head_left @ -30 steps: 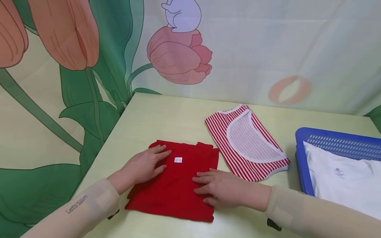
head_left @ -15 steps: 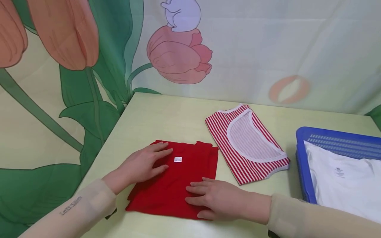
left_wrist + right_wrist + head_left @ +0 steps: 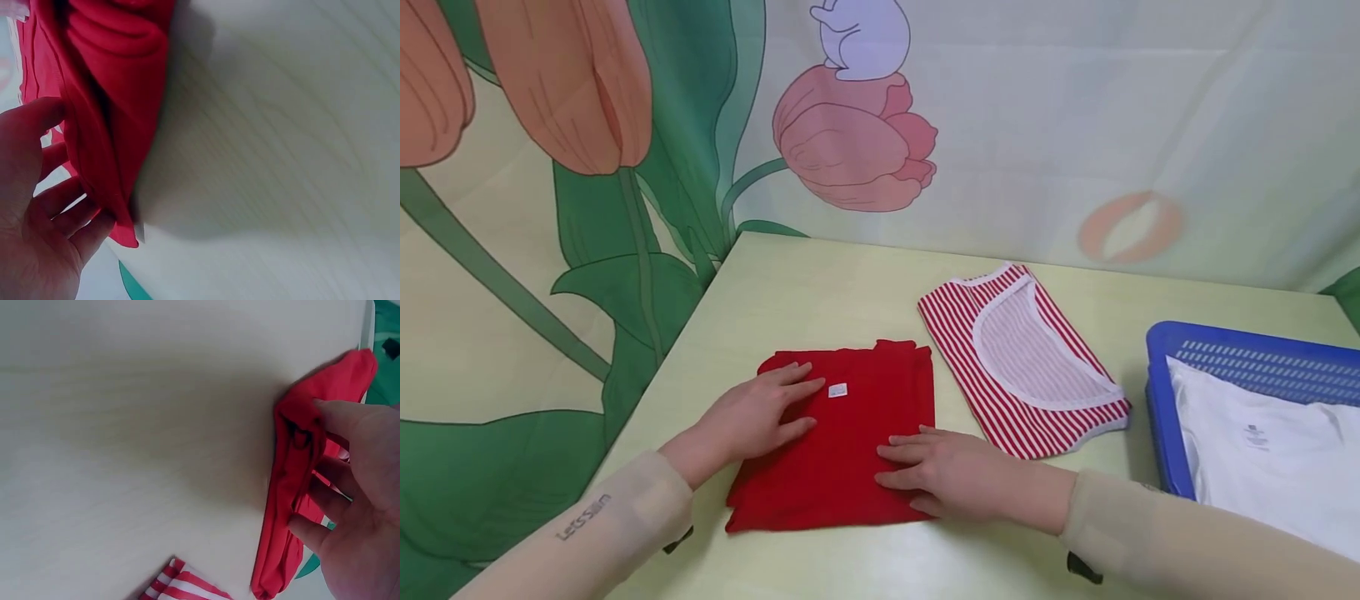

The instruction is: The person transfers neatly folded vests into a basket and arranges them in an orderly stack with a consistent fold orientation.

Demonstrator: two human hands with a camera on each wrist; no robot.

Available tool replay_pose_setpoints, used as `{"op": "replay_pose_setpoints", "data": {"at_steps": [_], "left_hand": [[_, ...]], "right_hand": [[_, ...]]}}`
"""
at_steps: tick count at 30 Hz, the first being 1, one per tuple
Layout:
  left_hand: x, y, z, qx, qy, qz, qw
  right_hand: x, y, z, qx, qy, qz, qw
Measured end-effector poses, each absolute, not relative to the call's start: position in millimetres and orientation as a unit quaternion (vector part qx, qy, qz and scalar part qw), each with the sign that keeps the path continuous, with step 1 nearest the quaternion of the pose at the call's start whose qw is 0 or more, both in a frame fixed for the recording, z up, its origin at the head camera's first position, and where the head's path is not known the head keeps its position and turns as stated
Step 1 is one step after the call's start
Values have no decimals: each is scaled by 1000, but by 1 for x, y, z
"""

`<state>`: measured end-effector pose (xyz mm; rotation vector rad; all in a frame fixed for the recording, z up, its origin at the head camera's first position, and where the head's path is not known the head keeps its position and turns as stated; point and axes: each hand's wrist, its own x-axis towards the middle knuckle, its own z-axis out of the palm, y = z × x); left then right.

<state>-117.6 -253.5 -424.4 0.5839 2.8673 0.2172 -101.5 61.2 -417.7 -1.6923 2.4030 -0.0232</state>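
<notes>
A folded red garment (image 3: pixel 850 467) with a small white label lies on the table. My left hand (image 3: pixel 752 421) rests on its left part, fingers spread and fairly straight. On the lower right part lies my right hand (image 3: pixel 951 473), its fingers extended over the cloth. The left wrist view shows the left fingertips (image 3: pixel 106 220) touching the garment's layered edge. In the right wrist view, the right thumb and fingertips (image 3: pixel 303 526) touch the stacked folds along the other side. Neither hand is curled round the cloth.
A folded red-and-white striped garment (image 3: pixel 955 350) lies behind and right of the red one. Farther right stands a blue plastic basket (image 3: pixel 1161 417) holding a white garment (image 3: pixel 1262 467). A tulip-printed backdrop (image 3: pixel 1015 125) hangs behind the table (image 3: pixel 820 283).
The red garment has turned slightly counterclockwise and shifted a little away and left, both hands on it. My right hand first came nearer the body, then went back away.
</notes>
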Motion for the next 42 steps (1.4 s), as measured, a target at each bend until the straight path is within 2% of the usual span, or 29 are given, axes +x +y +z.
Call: {"op": "replay_pose_setpoints", "data": {"at_steps": [10, 13, 19, 24, 29, 32, 37, 42], "left_hand": [[-123, -255, -427, 186, 973, 82, 106], [-119, -258, -424, 175, 973, 107, 102], [-108, -270, -415, 117, 975, 172, 71], [-101, -284, -413, 53, 975, 209, 63], [-95, -296, -412, 10, 962, 254, 100], [-93, -300, -409, -13, 942, 304, 142], [-92, -305, -402, -73, 877, 419, 223], [-90, -306, -402, -109, 820, 499, 258]], "right_hand": [[-105, 60, -416, -558, 819, -31, 126], [-104, 63, -414, -531, 828, -77, 159], [-111, 77, -409, -409, 842, -255, 242], [-123, 90, -410, -275, 823, -409, 283], [-130, 96, -410, -158, 782, -518, 309], [-131, 97, -407, -101, 764, -547, 327], [-132, 101, -404, -57, 748, -554, 359], [-134, 102, -410, -40, 730, -568, 378]]}}
